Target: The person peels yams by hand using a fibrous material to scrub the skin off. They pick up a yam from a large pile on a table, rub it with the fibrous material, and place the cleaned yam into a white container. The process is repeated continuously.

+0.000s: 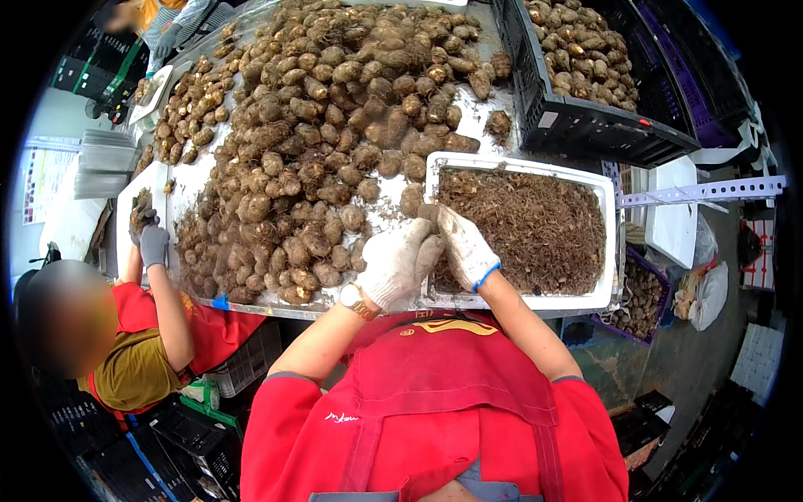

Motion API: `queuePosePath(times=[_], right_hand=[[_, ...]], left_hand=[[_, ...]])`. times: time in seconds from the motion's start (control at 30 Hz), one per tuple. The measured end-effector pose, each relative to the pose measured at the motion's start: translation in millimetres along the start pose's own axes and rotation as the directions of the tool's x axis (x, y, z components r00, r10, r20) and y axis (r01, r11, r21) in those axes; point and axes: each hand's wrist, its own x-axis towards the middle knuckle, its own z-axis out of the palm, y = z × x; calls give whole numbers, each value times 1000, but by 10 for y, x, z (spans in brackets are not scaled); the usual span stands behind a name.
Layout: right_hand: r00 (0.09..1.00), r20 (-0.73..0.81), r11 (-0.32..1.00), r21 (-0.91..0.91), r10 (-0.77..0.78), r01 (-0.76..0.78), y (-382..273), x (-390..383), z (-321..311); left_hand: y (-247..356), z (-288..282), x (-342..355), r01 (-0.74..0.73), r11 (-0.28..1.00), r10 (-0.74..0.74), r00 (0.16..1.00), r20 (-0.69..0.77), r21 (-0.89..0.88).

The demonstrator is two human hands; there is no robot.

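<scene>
My left hand, in a white knit glove, is closed at the near edge of the heap, beside the tray's left rim. My right hand, gloved too, meets it over the tray's left end with its fingers closed. Between the fingertips shows a small dark brown bit of a taro; the gloves hide most of it. Brown, hairy taros lie heaped across the table beyond my hands. The white foam tray to the right holds loose brown root fibres.
A black crate of taros stands at the far right, and a purple crate sits lower down. At left, a gloved co-worker handles something dark over a white tray. Another person works at the far left.
</scene>
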Motion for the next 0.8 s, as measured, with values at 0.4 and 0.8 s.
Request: queuePosePath(times=[0.4,0.8], right_hand=[[969,-160,806,-589,-189,60,-599,53,-303],[904,-115,828,-463,-411,317,-343,24,-443]], left_hand=[[-106,424,122,-137,912,143,990,12,387],[-322,494,116,-387,917,384,922,44,95]])
